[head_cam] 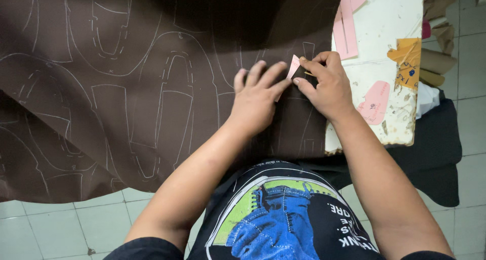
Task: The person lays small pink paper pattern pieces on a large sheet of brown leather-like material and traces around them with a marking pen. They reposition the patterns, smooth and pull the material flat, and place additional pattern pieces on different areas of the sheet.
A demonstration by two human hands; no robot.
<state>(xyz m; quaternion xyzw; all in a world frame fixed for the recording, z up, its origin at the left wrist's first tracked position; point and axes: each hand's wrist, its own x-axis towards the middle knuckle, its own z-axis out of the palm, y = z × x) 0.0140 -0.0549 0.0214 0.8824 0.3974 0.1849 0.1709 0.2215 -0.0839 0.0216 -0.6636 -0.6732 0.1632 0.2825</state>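
Left hand (pixel 255 95) pressed flat, fingers spread, pinning the small pink card template (pixel 293 67) onto the brown sheet of soft leather-like material (pixel 126 88). Just beside it, the right hand (pixel 326 83) is pinched shut on a thin marking stick (pixel 309 73) at the template's edge. The card looks light and slippery, the sheet limp — best held by pressing down from above.

A large sheet of brown material (pixel 126 88), marked all over with white traced outlines, drapes across the bench (pixel 390 17) and hangs over its near edge. The left hand (pixel 255 100) lies flat on the sheet with fingers spread, pinning a small pink paper template (pixel 293 66), while the right hand (pixel 326 83) pinches a thin marking tool (pixel 308 73) just beside that template. More pink paper pieces (pixel 349 17) and an orange scrap (pixel 407 60) lie on the bare part of the bench towards its right edge.
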